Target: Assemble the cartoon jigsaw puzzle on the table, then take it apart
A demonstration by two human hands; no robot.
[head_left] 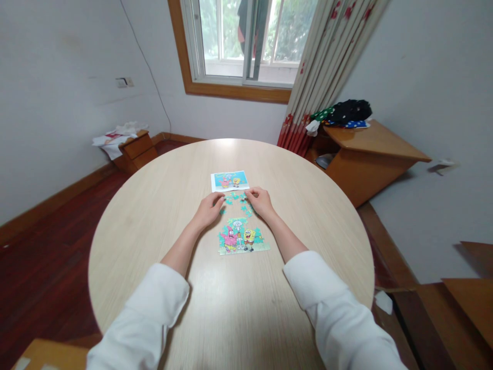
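A partly joined jigsaw puzzle (239, 239) lies on the round table in front of me, showing a pink starfish, a pale figure and a yellow sponge character. Beyond it are several loose teal puzzle pieces (233, 196). My left hand (210, 208) rests at their left side, fingers curled and tips together; what they pinch, if anything, is too small to make out. From the right, my right hand (261, 201) reaches the pieces, thumb and forefinger closed at a small teal piece. A printed reference picture (230, 181) lies flat just past both hands.
The pale round table (154, 205) fills the middle. Beyond stand a window (246, 41) and a patterned curtain (323, 56). A wooden cabinet (370, 154) with cloths on top is at right; a small wooden stand (138, 150) with white cloth is at left.
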